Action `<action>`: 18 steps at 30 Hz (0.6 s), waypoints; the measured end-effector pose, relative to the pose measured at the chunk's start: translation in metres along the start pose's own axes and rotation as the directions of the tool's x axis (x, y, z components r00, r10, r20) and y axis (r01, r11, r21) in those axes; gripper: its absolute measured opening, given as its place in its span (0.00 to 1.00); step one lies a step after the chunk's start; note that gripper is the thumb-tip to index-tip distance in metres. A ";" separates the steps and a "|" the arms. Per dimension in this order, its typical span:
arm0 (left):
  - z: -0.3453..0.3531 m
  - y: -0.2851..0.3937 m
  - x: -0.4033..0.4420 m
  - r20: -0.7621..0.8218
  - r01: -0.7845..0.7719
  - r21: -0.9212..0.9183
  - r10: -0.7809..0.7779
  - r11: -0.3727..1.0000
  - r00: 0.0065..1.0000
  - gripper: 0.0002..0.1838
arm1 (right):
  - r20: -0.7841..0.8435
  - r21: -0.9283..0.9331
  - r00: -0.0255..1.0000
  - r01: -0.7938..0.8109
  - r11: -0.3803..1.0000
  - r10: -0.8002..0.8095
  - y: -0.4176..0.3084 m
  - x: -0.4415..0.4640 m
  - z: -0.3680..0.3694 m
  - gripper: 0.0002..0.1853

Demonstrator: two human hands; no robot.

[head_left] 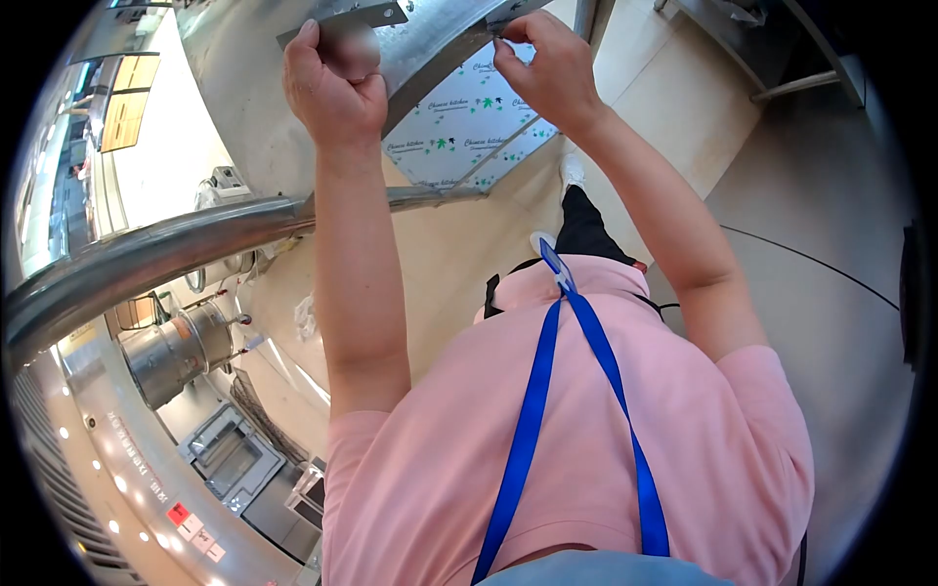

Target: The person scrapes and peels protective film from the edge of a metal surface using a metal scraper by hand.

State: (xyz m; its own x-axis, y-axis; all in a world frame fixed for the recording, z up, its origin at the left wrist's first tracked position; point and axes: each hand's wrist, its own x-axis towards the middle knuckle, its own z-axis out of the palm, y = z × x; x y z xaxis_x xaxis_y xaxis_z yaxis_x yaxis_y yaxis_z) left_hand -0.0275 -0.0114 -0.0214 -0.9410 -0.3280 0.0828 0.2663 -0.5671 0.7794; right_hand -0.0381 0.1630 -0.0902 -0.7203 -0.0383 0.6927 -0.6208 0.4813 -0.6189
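At the top of the head view, my left hand [337, 93] is closed on a flat metal strip [376, 17] with a small hole near its right end. The strip lies against a grey metal surface [239, 78]; a blurred patch hides part of what is beside my fingers. My right hand [552, 73] is to the right, thumb and fingertips pinched together at the edge of a metal piece [510, 14]. Whatever is between those fingertips is too small to make out.
Below the metal edge shows a panel with printed film [440, 137]. A thick metal pipe [166, 239] crosses at left, with a steel pot [176, 356] beyond it. At the upper right stands a metal rack [796, 86]. A dark cable [811, 256] runs along the right.
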 end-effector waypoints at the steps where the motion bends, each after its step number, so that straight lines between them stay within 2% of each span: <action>1: -0.001 0.000 0.001 0.021 0.006 -0.010 -0.006 1.000 1.000 0.10 | -0.041 0.015 0.999 0.015 1.000 -0.015 -0.006 0.003 -0.003 0.05; 3: -0.002 0.000 0.001 0.061 0.011 -0.020 -0.010 1.000 0.998 0.09 | -0.121 0.041 0.992 0.050 0.998 -0.044 -0.022 0.014 -0.011 0.07; 6: 0.000 0.001 0.000 0.074 0.013 -0.023 -0.011 1.000 0.997 0.09 | -0.128 0.012 0.987 -0.094 0.996 0.094 -0.031 0.019 -0.008 0.06; 12: 0.004 0.002 0.000 0.054 -0.001 0.010 0.001 1.000 0.999 0.09 | -0.076 -0.002 0.980 -0.185 0.983 0.184 -0.026 0.021 -0.001 0.05; 18: 0.000 0.002 0.001 0.100 0.009 -0.006 -0.008 1.000 0.995 0.09 | -0.122 0.190 0.943 -0.283 0.940 0.309 -0.016 0.005 0.010 0.06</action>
State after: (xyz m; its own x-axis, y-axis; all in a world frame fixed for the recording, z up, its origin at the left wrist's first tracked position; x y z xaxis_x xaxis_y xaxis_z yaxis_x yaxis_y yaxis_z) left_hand -0.0281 -0.0133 -0.0199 -0.9593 -0.2460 0.1384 0.2593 -0.5742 0.7766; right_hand -0.0348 0.1464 -0.0808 -0.8332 0.2196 0.5076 -0.4386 0.2967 -0.8483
